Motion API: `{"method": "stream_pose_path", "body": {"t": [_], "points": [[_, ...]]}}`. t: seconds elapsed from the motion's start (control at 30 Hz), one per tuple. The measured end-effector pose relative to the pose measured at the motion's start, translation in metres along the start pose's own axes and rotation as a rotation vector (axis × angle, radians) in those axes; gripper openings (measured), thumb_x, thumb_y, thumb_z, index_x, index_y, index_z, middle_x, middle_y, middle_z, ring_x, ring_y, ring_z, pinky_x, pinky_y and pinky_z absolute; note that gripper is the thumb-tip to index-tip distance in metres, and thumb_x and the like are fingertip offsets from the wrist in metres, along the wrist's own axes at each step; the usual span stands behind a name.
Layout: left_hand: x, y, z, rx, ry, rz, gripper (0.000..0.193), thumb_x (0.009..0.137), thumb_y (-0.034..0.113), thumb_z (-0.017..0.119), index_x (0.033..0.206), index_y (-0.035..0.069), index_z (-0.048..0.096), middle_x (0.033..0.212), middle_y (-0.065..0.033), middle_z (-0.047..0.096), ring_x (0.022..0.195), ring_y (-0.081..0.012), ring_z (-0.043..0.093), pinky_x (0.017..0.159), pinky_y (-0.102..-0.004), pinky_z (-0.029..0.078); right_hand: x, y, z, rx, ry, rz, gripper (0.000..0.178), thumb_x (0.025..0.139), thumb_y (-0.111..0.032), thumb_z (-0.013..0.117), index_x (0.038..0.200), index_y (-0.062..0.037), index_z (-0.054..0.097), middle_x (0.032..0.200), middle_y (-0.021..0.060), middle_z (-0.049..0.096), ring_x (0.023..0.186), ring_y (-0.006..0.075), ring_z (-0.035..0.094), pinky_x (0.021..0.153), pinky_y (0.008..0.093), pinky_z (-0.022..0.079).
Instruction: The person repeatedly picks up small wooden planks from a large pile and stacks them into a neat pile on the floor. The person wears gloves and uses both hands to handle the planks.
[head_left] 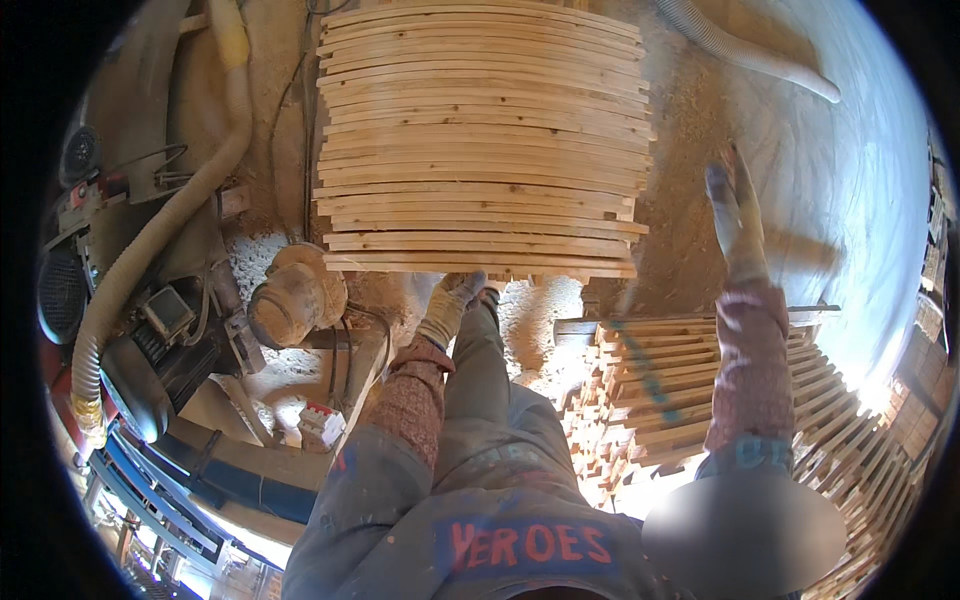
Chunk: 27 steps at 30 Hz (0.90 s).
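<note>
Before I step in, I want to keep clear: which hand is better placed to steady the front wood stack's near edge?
Likely the left hand: it is at the near edge of the front wood stack, while the right hand is held out to the right, apart from it.

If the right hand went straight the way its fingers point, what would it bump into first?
Probably the pale ribbed hose, straight ahead of the right hand, though depth is unclear and the hand might pass above it.

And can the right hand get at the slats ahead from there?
Probably yes: the right hand is held out to the right of the wooden slats ahead, with nothing visible between them.
</note>
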<state>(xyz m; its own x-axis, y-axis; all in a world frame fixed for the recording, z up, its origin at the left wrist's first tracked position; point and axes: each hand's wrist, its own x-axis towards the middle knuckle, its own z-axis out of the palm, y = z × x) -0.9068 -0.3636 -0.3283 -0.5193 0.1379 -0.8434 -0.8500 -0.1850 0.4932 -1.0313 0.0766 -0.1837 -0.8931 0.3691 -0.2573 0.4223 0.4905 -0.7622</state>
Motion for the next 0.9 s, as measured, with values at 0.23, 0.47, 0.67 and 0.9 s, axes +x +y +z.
{"method": "stream_pose_path", "body": {"t": [0.23, 0.47, 0.67, 0.9], "points": [[-0.026, -0.001, 0.025, 0.073, -0.095, -0.022, 0.056, 0.092, 0.062, 0.071, 0.102, 0.007, 0.068, 0.080, -0.0020, 0.067, 0.064, -0.0124, 0.064, 0.064, -0.0271, 0.054, -0.194, 0.050, -0.075, 0.481, 0.051, 0.060, 0.063, 0.102, -0.017, 0.068, 0.157, -0.0056, 0.040, 0.152, 0.0172, 0.051, 0.129, 0.0225, 0.055, 0.110, 0.0325, 0.045], [-0.109, -0.109, 0.097, 0.435, -0.249, 0.201, 0.037, 0.098, 0.042, 0.068, 0.088, 0.007, 0.069, 0.075, -0.0017, 0.063, 0.062, -0.0118, 0.056, 0.058, -0.0263, 0.044, -0.463, 0.034, -0.137, 0.455, 0.109, 0.245, 0.052, 0.097, -0.010, 0.071, 0.146, -0.0047, 0.053, 0.132, 0.0154, 0.064, 0.107, 0.0247, 0.067, 0.092, 0.0331, 0.057], [-0.230, -0.146, 0.242, 0.406, -0.521, 0.448, 0.019, 0.100, 0.026, 0.067, 0.096, 0.008, 0.066, 0.085, 0.0012, 0.061, 0.071, -0.0084, 0.055, 0.062, -0.0225, 0.044, -0.713, 0.100, -0.189, -0.175, 0.265, 0.447, 0.065, 0.101, -0.053, 0.055, 0.152, -0.0125, 0.048, 0.138, 0.0209, 0.062, 0.122, 0.0428, 0.061, 0.104, 0.0512, 0.049], [-0.372, -0.253, 0.355, 0.822, -0.952, 0.445, 0.020, 0.099, 0.029, 0.072, 0.103, 0.010, 0.070, 0.091, 0.0006, 0.068, 0.076, -0.0094, 0.063, 0.068, -0.0225, 0.052, -0.956, 0.162, -0.162, -0.202, 0.795, 0.955, 0.065, 0.092, -0.046, 0.068, 0.146, -0.0142, 0.051, 0.138, 0.0207, 0.060, 0.124, 0.0421, 0.059, 0.102, 0.0532, 0.050]]}}
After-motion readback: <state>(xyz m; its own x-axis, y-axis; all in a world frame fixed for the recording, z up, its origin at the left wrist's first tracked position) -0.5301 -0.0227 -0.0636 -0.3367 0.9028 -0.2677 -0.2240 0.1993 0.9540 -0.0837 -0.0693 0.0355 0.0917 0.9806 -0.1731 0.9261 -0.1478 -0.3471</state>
